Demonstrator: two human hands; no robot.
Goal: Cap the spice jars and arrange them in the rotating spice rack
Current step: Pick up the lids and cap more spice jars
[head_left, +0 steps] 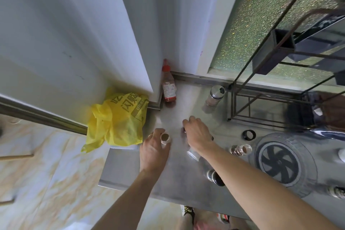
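1 capped steel-topped glass jar (214, 97); left hand (155, 147) grips uncapped glass jar (165, 138); right hand (197, 132) covers something, grip unclear; clear round rotating rack (280, 160) empty.

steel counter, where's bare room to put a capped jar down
Steel counter: one bare patch at the near left corner, between the yellow plastic bag and the left hand. Another between the red-capped sauce bottle and the capped steel-topped shaker. Crowded to the right: loose black ring cap, open glass jar, round clear rack base.
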